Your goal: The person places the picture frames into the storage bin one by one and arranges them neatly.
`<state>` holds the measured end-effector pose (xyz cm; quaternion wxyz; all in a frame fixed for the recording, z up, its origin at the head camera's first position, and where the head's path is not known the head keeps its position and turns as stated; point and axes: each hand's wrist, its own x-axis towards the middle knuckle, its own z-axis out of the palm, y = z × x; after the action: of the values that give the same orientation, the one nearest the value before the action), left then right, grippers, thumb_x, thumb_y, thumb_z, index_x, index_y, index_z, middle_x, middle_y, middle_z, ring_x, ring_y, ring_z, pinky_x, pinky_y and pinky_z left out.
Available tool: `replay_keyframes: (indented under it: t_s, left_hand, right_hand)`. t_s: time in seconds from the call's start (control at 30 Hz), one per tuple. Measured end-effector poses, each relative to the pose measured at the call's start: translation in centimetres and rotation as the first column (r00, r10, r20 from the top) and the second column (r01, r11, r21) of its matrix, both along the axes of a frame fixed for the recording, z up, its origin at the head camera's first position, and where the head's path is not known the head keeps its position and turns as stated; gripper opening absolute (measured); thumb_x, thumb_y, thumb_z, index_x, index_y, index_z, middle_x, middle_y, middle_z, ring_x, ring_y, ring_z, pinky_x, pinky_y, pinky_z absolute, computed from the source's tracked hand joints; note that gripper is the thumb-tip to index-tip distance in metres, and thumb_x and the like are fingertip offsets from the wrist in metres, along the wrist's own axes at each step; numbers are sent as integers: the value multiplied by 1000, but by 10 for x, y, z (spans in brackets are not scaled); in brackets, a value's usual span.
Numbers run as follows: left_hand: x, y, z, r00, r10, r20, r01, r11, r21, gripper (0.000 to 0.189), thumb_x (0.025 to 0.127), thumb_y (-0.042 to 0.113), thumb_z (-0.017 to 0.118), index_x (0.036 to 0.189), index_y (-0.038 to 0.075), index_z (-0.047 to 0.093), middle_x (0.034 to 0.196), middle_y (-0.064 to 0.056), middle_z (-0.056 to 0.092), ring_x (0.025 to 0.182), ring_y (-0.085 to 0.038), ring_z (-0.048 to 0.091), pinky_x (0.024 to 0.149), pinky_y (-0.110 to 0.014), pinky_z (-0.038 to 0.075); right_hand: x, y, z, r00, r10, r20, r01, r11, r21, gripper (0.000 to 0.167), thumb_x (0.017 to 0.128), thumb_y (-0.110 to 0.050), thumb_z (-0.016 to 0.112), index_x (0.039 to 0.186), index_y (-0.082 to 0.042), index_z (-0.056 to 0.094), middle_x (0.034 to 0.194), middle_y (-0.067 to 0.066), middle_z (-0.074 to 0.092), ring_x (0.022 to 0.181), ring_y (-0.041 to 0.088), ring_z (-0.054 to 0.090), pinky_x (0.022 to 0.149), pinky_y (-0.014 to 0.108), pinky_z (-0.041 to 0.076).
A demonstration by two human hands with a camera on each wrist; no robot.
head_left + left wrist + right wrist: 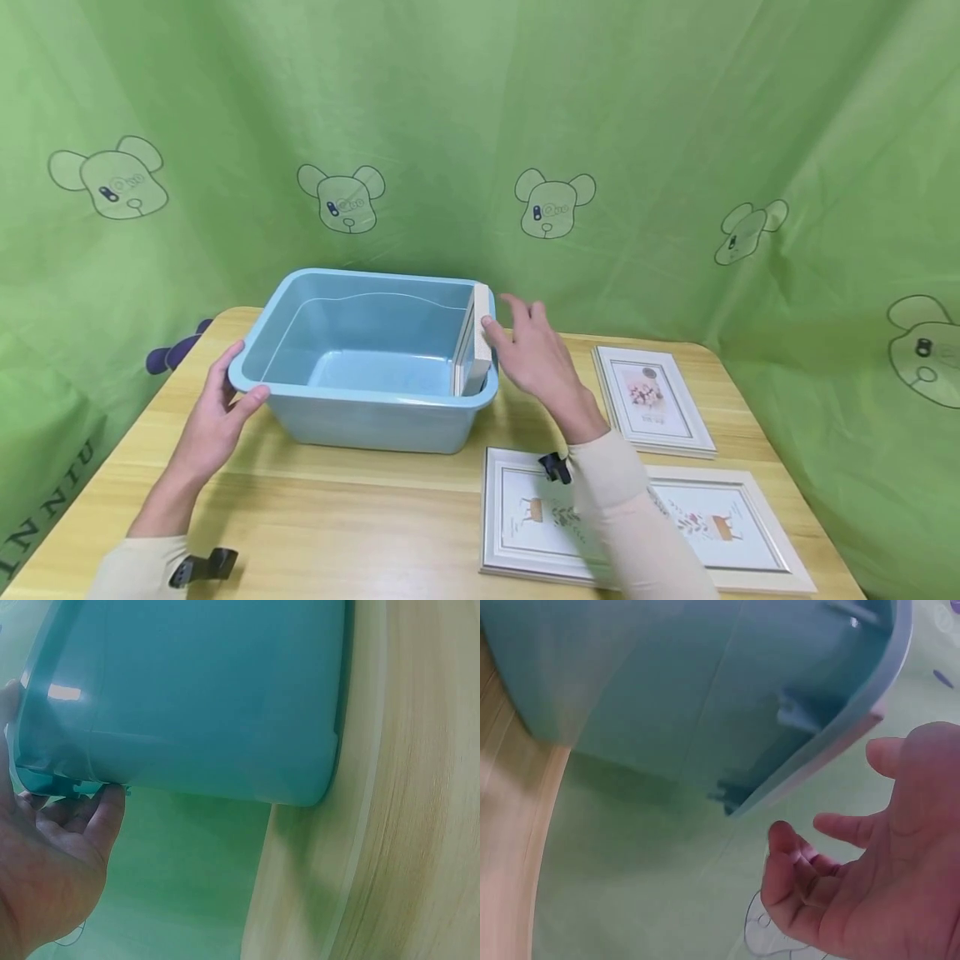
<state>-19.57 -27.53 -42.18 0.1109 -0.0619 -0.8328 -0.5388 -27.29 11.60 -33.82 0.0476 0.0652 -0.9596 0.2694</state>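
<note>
A light blue plastic basin (375,423) stands on the wooden table in the head view. Inside its right end, white picture frames (482,333) stand on edge, their tops at rim height; how many I cannot tell. My left hand (212,425) grips the basin's left front corner, thumb over the rim; in the left wrist view, the fingers (106,817) curl under the lip. Beside the right end hovers my right hand (536,354), thumb near the frames' top edge. The right wrist view shows that hand's loosely bent fingers (781,877) apart from the rim, holding nothing.
A white frame with a pink flower picture (645,396) lies at the table's right. Nearer lie two frames with deer-like prints, one (536,517) left of my right sleeve and one (720,521) partly behind it. Green printed curtain (450,100) surrounds the table.
</note>
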Motion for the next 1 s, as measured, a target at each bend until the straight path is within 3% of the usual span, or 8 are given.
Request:
replay_keyframes:
  t_s: [0.17,0.37,0.4,0.47,0.6,0.8,1.0]
  left_hand:
    - [1,0,1,1000,11,13,-10,1000,-19,73,101,23,52,157,24,5,160,-21,18,144,-44,23,107,-12,34]
    - [0,0,0,1000,11,11,-11,1000,-13,73,101,22,52,157,23,5,160,-21,18,143,-44,22,116,-45,31]
    - [0,0,0,1000,9,8,-9,1000,-8,73,101,22,52,157,22,5,160,-22,18,143,-44,23,116,-45,32]
    - [0,0,-1,1000,2,2,-2,1000,5,73,100,20,52,157,20,5,159,-22,19,143,-45,23,115,-31,34]
    - [-1,0,-1,1000,-4,-1,4,1000,20,74,100,19,52,157,19,4,159,-23,19,142,-46,23,101,-5,34]
    - [0,1,-2,1000,0,8,0,999,33,73,100,19,51,157,21,5,160,-21,18,144,-43,22,114,-21,31]
    - [0,1,-3,1000,-3,8,3,999,39,73,101,20,51,157,20,4,160,-22,18,143,-44,22,100,-3,32]
  right_hand:
    - [-7,11,-5,999,39,-26,-39,999,10,70,97,-62,35,152,-21,28,131,14,45,101,27,55,81,42,51]
    - [-16,19,-15,997,69,-39,-68,997,36,68,98,-61,32,153,-21,27,146,16,40,124,31,47,102,53,45]
    - [-17,21,-17,997,70,-46,-68,997,42,68,98,-61,31,153,-21,27,148,16,39,127,32,45,104,54,43]
    - [-21,25,-21,995,73,-60,-70,996,59,67,99,-60,31,153,-21,26,150,16,37,132,33,41,108,55,39]
    - [-27,32,-28,992,100,-82,-93,992,89,64,100,-55,35,154,-20,26,153,17,34,138,36,36,112,57,34]
    - [-41,47,-39,989,119,-85,-107,985,139,64,101,-51,38,154,-19,25,157,16,28,142,38,29,115,60,28]
    - [-54,71,-53,995,77,-56,-67,986,156,66,101,-51,37,156,-21,17,160,17,22,145,40,23,116,62,23]
